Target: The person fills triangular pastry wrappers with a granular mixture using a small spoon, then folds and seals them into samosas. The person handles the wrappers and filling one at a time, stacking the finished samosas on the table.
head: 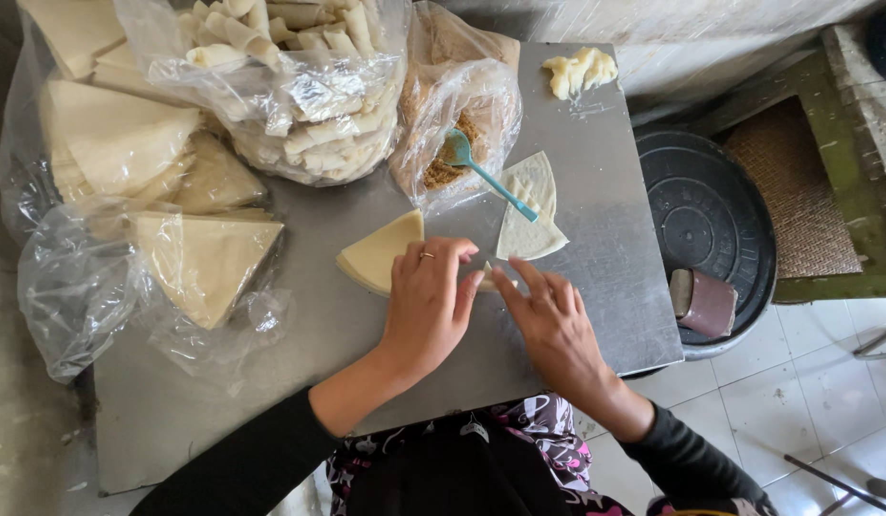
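Now, hands: both hands rest side by side on the metal tabletop [596,315].
Left hand [426,304]: palm down, a ring on one finger, fingers curled over a small piece of pastry [485,277].
Right hand [550,320]: fingertips pinch the same small pastry piece from the other side.
Pastry piece: it sits between the two hands and is mostly hidden, so its shape is hard to tell.
Just past the left hand: a stack of pale wrapper wedges [378,253].
Just past the right hand: one flat wrapper [531,212] with a blue spoon [481,172] lying across it.
Farther on: the spoon's bowl sits in a clear bag of brown filling [462,105].
Far left: a bag of rolled pastries [300,86] and bags of more wrappers [128,162].
Far right: a yellow lump of paste [579,70].
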